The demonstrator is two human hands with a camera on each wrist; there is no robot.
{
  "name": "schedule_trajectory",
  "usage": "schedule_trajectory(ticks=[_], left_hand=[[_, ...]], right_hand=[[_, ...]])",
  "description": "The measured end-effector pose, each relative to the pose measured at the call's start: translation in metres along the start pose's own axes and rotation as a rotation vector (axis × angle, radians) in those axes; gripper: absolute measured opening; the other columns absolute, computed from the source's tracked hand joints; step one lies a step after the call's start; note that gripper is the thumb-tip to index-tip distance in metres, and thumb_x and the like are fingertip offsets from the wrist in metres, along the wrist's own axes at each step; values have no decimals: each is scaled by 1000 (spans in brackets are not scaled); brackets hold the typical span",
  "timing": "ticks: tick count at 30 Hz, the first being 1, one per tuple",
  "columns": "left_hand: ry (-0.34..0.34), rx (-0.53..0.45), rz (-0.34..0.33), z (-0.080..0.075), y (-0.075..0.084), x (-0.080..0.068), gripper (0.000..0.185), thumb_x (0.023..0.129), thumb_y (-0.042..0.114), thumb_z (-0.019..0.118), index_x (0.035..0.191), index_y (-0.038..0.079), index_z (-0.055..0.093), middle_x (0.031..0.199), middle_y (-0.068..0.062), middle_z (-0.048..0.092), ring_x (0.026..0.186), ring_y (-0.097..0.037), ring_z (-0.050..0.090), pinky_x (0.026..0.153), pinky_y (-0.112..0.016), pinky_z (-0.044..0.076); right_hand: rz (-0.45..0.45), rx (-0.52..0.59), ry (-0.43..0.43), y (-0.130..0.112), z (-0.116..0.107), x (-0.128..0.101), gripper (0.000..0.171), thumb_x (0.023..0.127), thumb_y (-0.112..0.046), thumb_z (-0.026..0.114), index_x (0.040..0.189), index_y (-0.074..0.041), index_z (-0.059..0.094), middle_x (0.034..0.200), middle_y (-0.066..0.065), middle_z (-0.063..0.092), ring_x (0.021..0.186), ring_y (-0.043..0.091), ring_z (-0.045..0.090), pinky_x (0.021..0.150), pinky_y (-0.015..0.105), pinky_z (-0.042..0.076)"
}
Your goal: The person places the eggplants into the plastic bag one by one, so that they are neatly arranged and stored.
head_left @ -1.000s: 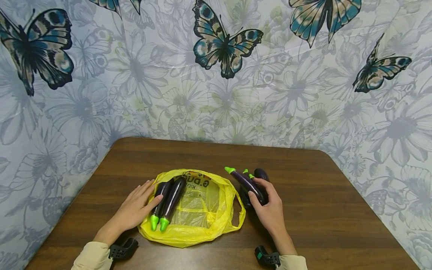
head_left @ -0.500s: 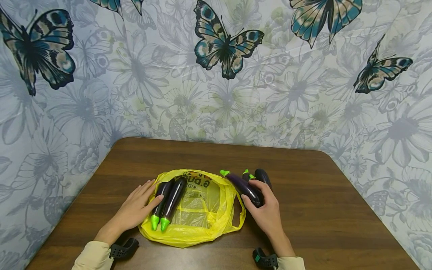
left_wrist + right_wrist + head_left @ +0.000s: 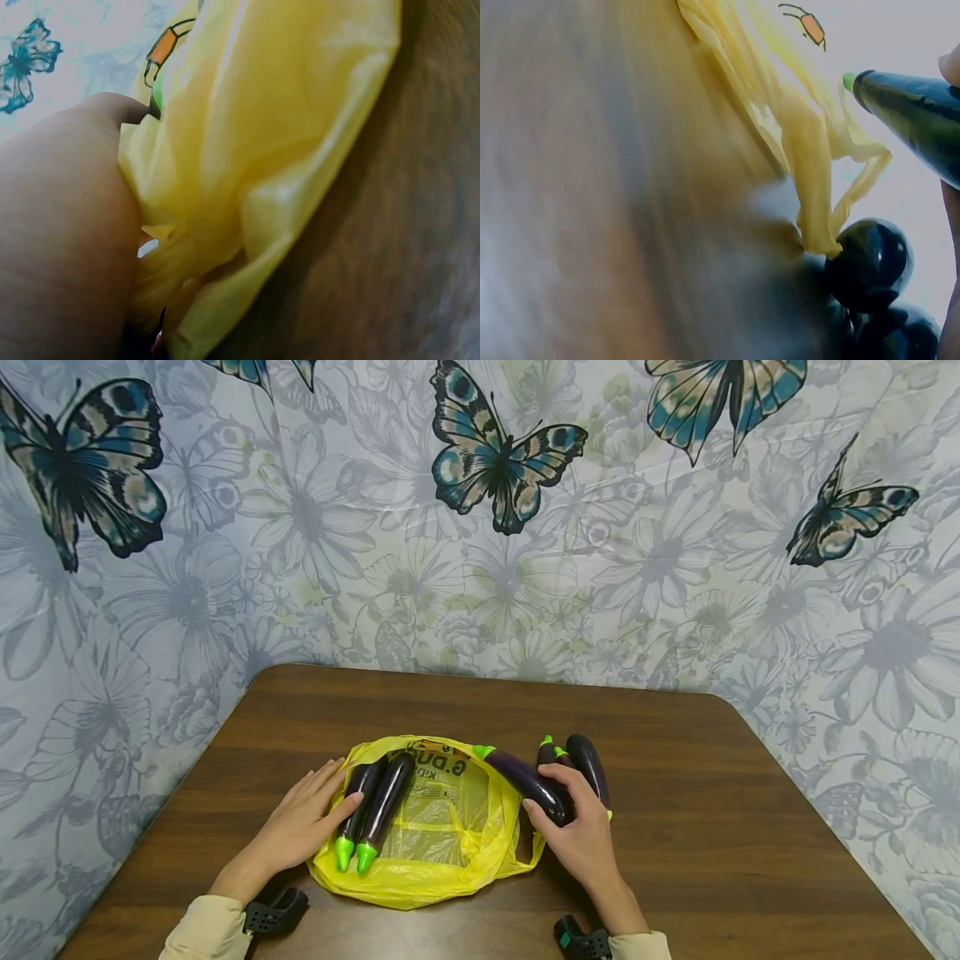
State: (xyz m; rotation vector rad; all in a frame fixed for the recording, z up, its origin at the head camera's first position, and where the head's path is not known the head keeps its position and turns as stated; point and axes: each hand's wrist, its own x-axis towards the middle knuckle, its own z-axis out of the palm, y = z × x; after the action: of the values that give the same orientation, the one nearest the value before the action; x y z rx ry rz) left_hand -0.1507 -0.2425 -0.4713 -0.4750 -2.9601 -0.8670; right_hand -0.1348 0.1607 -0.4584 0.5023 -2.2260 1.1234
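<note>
A yellow plastic bag lies open-mouthed on the table, with two dark eggplants side by side at its left inside. My left hand rests at the bag's left rim, fingers fairly straight and thumb reaching over the edge. My right hand grips another eggplant, whose green cap points toward the bag's right rim. The right wrist view shows this held eggplant raised over others. Several eggplants lie behind the right hand, partly hidden by it.
The brown wooden table extends around the bag, its back edge near a wall covering printed with butterflies and flowers. A bag handle loop hangs out at the right, close to the right hand. Black wrist devices sit on both wrists.
My right hand has carried the gripped eggplant left, away from the other eggplants, so its cap now reaches over the bag's right rim. The left hand and bag have barely moved.
</note>
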Motion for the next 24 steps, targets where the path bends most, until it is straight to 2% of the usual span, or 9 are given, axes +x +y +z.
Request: schedule_trajectory(ticks=[6,24], left_hand=[[-1,-3,-1,-1,0,0,74,109,54,43,160,1,34,168,-23,25,155,-46,19,123,-67,15],[3,10,-5,0,0,0,75,108,54,42,159,0,35,168,-23,26,155,-45,20,123,-67,15]], right_hand=[[-43,18,-18,-3,4,-1,51,82,-11,88,128,-16,67,127,3,69,118,20,64,105,11,42],[-68,86,-84,-9,15,-7,48,82,-11,87,125,-18,68,125,0,68,113,18,65,102,15,47]])
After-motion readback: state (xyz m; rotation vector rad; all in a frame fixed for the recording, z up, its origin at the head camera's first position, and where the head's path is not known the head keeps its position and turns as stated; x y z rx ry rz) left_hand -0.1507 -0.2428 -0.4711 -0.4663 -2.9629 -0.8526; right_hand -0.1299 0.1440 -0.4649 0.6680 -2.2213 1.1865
